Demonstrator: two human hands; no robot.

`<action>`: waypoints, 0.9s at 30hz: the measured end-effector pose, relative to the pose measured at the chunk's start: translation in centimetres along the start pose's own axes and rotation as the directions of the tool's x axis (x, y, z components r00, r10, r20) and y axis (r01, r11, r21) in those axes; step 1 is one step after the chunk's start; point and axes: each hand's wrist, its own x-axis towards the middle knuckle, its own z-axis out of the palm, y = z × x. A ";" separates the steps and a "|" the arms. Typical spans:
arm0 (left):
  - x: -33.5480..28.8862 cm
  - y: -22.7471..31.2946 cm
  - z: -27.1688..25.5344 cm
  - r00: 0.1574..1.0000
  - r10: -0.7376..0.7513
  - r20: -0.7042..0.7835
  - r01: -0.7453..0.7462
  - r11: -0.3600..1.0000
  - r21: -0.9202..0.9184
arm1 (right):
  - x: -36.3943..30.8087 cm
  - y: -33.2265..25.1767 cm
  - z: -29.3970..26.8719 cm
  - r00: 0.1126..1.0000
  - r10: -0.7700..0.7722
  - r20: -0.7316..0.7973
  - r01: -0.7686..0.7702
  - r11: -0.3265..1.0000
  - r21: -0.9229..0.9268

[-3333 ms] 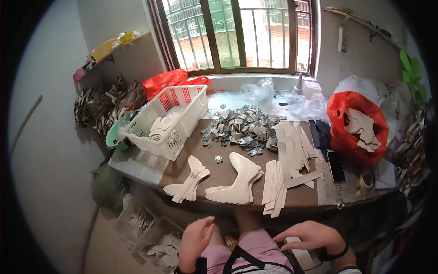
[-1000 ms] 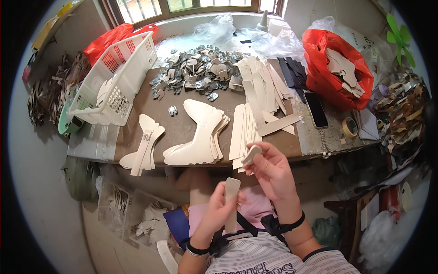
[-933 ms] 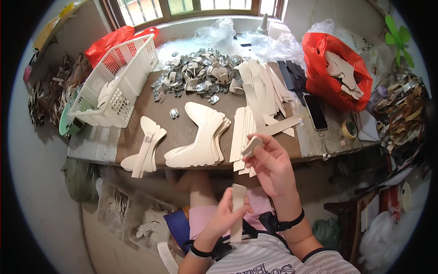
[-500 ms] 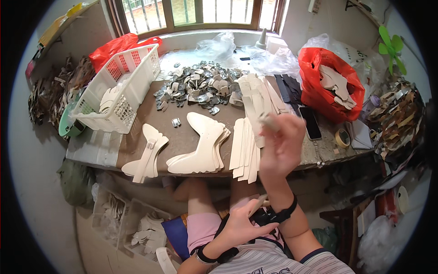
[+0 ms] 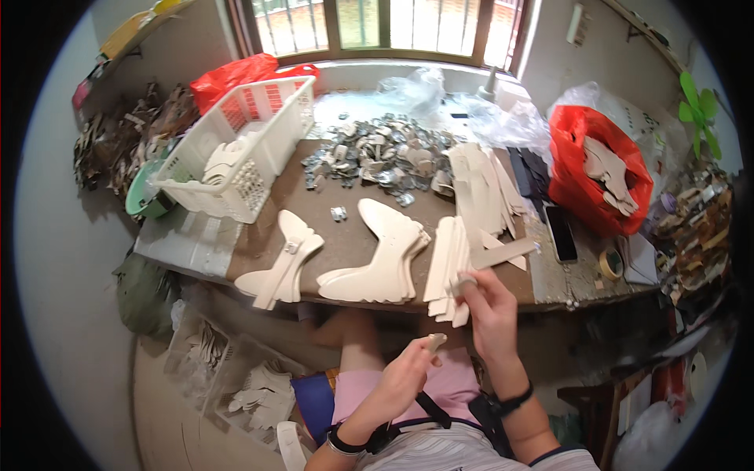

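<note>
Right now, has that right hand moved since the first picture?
Yes: the right hand has moved forward, from short of the table's front edge to overlapping that edge in view.

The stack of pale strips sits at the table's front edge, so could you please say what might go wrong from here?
The stack of pale strips pokes past the table edge, so the right hand, close by in this view, might brush some off. The left hand holds a small pale piece by the fingertips, clear of the table, so that could slip and fall.
</note>
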 end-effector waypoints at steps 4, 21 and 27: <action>-0.6 0.3 -1.3 0.994 0.088 -0.069 -0.102 0.963 -0.251 | -4.7 -2.1 -1.0 0.937 0.261 0.231 -0.294 0.948 0.123; -2.4 0.9 0.1 0.747 0.499 -0.439 -0.359 0.859 0.365 | -5.7 -1.4 0.7 0.928 0.153 0.339 -0.100 0.981 -0.169; -2.4 1.0 -0.1 0.751 0.516 -0.412 -0.350 0.840 0.414 | -5.5 -1.4 0.4 0.928 0.120 0.353 -0.018 0.960 -0.278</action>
